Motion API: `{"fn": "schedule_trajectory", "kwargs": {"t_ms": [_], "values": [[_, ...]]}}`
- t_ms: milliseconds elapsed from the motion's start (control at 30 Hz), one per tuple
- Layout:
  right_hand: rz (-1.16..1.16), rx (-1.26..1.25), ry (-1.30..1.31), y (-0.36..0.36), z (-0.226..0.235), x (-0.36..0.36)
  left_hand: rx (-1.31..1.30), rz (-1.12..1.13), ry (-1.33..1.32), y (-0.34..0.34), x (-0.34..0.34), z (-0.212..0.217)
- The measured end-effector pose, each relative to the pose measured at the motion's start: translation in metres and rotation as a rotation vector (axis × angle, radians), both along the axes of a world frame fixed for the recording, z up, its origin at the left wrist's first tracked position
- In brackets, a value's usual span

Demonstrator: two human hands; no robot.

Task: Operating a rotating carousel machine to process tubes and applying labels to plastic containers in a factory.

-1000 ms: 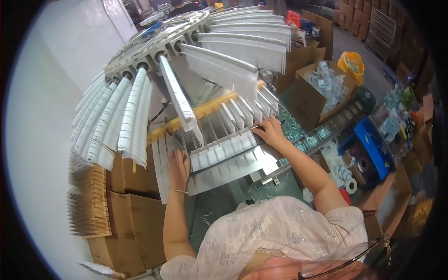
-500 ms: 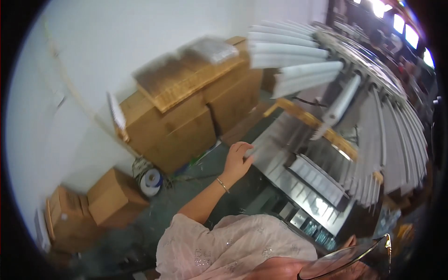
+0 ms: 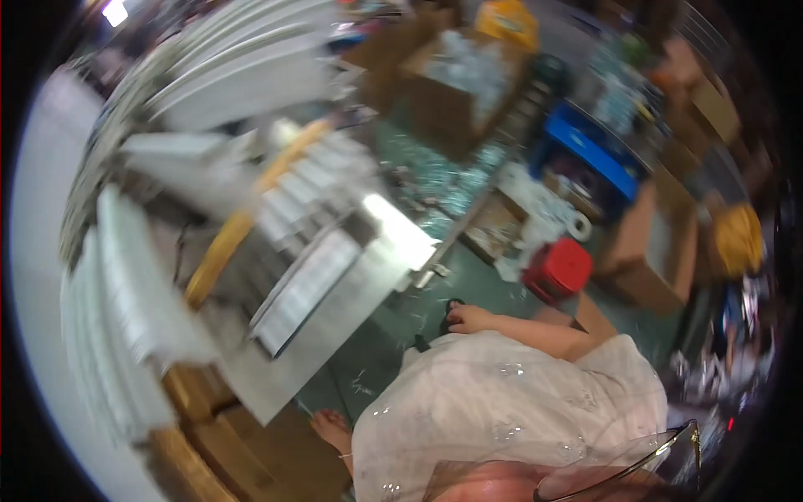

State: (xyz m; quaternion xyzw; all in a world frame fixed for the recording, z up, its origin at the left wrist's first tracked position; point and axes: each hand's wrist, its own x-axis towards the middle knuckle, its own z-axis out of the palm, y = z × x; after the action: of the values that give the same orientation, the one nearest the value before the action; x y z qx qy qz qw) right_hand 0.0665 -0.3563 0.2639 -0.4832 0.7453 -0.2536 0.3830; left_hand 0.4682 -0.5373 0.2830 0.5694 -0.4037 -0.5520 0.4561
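Observation:
My left hand (image 3: 333, 431) hangs low beside my light dress, near the corner of a white tabletop (image 3: 309, 364). Its fingers are loosely apart and nothing shows in them. My right hand (image 3: 470, 319) is in front of the dress, its fingers loosely bent with no held thing visible. Small dark shapes (image 3: 452, 308) show right by its fingertips; blur hides what they are. On the table lies a long white slatted block (image 3: 309, 289). A rack with rows of white panels (image 3: 138, 284) stands over and around the table's far left.
Brown cartons (image 3: 259, 456) stand at the lower left. To the right are a red tub (image 3: 559, 269), a blue crate (image 3: 590, 151), an open carton (image 3: 648, 243) and a yellow bag (image 3: 736, 238). Clear plastic wrap (image 3: 452, 180) lies on the floor beyond the table.
My view has swung to the right, so the table and rack now lie on the left. My left hand has dropped back from out in front, and my right hand has come into view.

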Motion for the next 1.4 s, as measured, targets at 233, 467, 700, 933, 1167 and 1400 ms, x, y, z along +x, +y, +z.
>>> {"fn": "schedule_trajectory", "kwargs": {"t_ms": [233,467,700,933,1167,1400], "values": [[-0.359,0.27,-0.102,0.129,-0.058,-0.056,0.045,-1.072,-0.538,0.043,-0.215,-0.03],[-0.452,0.489,-0.27,0.234,-0.086,-0.117,-0.072,-1.473,-0.816,0.083,-0.366,-0.041],[-0.506,0.175,-0.206,0.233,-0.106,-0.169,0.086,-1.601,-0.726,0.085,-0.464,-0.066],[-0.936,0.003,0.054,0.191,-0.049,-0.294,0.324,-1.636,-0.687,0.046,-0.542,-0.08],[-0.691,0.073,-0.103,0.163,0.023,-0.407,0.319,-1.476,-0.628,0.071,-0.601,-0.087],[-0.12,0.236,-0.56,0.139,-0.006,-0.531,0.527,-1.164,-0.73,0.114,-0.612,-0.119]]}}
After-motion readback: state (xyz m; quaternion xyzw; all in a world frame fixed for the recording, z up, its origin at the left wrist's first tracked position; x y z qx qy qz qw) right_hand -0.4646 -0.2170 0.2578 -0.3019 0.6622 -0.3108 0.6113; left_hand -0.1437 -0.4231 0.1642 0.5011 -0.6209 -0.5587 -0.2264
